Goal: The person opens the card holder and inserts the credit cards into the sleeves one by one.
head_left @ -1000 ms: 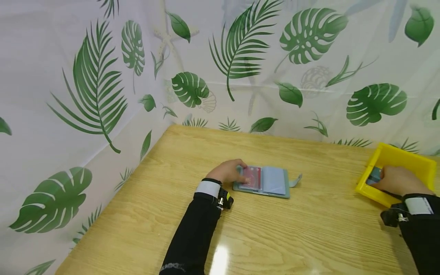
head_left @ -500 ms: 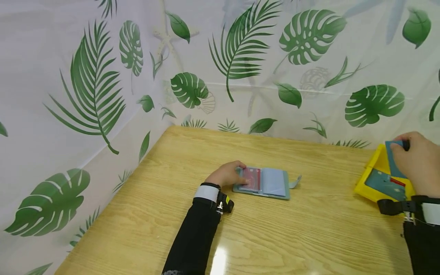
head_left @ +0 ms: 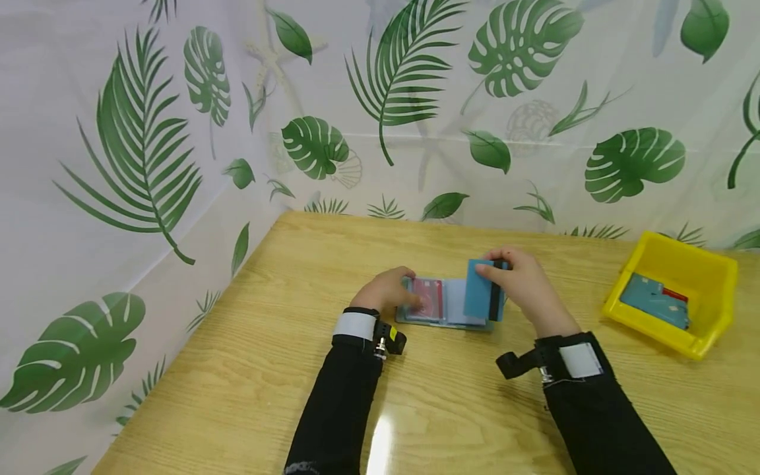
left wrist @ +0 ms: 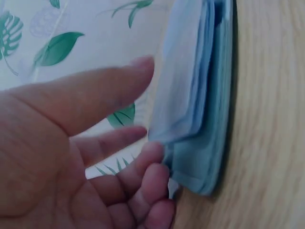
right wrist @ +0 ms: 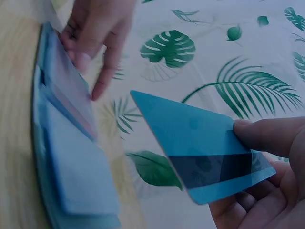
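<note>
A pale teal card holder point(head_left: 449, 321) lies opened flat on the table, a red card point(head_left: 425, 298) in its left clear sleeve. My left hand point(head_left: 384, 291) is at its left end; in the left wrist view several fingertips point(left wrist: 156, 183) meet the holder's edge, with the thumb stretched out beside the clear sleeves point(left wrist: 183, 90). Between thumb and fingers my right hand point(head_left: 522, 280) pinches a blue card point(head_left: 477, 290) with a dark stripe. That card is raised and overlaps the holder's right half in the head view; the right wrist view shows it apart from the sleeves.
At the right of the wooden table point(head_left: 451, 409) stands a yellow bin point(head_left: 706, 264). Inside lie teal cards point(head_left: 653, 300) and a bit of red. Leaf-printed cloth point(head_left: 427, 145) hangs behind the table and along its left side.
My right hand has lifted the blue card out of the yellow bin and carried it left to the card holder. The left hand has stayed at the holder's left end.
</note>
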A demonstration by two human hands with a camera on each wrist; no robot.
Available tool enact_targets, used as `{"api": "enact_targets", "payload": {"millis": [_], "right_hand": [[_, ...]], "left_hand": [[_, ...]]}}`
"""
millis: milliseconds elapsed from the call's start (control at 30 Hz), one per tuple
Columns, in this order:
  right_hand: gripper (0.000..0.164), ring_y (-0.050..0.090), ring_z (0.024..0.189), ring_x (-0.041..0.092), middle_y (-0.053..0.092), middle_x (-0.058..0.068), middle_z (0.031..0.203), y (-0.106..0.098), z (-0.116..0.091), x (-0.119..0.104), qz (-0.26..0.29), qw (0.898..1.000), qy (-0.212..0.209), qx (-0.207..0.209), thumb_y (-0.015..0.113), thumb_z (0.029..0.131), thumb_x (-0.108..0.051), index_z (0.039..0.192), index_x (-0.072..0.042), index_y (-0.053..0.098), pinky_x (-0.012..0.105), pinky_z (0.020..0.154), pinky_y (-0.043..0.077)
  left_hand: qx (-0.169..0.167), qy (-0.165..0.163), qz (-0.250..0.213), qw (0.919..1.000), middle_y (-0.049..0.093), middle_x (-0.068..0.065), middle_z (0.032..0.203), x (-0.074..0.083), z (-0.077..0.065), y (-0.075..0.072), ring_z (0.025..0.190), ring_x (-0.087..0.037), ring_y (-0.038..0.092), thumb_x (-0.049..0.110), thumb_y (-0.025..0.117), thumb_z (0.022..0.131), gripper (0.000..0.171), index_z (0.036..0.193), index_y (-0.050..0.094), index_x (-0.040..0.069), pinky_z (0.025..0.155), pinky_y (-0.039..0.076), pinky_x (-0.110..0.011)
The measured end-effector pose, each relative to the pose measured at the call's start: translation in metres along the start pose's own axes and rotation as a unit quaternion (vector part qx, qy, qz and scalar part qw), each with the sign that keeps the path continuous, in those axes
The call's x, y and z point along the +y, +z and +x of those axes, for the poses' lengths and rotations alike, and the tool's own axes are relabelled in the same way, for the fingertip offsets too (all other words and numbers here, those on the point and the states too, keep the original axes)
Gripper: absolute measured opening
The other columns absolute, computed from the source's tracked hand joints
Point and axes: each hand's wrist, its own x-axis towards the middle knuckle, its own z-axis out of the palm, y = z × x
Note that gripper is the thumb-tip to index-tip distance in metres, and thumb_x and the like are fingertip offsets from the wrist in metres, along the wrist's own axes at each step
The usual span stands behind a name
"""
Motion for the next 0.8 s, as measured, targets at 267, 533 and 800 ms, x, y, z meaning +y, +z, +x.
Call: {"api": "enact_targets", "payload": {"millis": [267, 533, 800], "right_hand": [[0.026, 0.048, 0.099, 0.03, 0.058, 0.018, 0.119, 0.044, 0.009, -0.002, 0.045, 0.999, 0.007, -0.026, 0.059, 0.104, -0.018, 0.121, 0.002, 0.059, 0.039, 0.084, 0.041], [0.027, 0.048, 0.1, 0.03, 0.056, 0.02, 0.122, 0.052, 0.012, 0.002, 0.079, 0.997, 0.022, -0.012, 0.058, 0.105, -0.017, 0.122, 0.003, 0.057, 0.038, 0.085, 0.041], [0.049, 0.042, 0.136, 0.042, 0.045, 0.026, 0.148, 0.041, 0.015, 0.014, 0.042, 0.998, 0.024, -0.046, 0.054, 0.107, -0.023, 0.147, 0.003, 0.044, 0.054, 0.108, 0.04]], "left_hand": [[0.041, 0.058, -0.153, 0.9856, 0.067, -0.014, 0.117, 0.019, -0.004, 0.011, 0.098, -0.024, 0.066, 0.03, 0.058, 0.105, 0.04, 0.137, 0.059, 0.007, 0.084, 0.054, -0.038], [0.005, 0.049, -0.26, 0.9644, 0.066, -0.014, 0.122, 0.03, -0.004, 0.012, 0.104, -0.026, 0.065, 0.02, 0.053, 0.107, 0.03, 0.13, 0.065, 0.004, 0.093, 0.054, -0.039], [0.04, 0.035, -0.247, 0.9675, 0.066, -0.015, 0.119, 0.027, 0.003, 0.02, 0.099, -0.025, 0.065, 0.013, 0.057, 0.105, 0.029, 0.131, 0.063, 0.001, 0.085, 0.057, -0.037]]}}
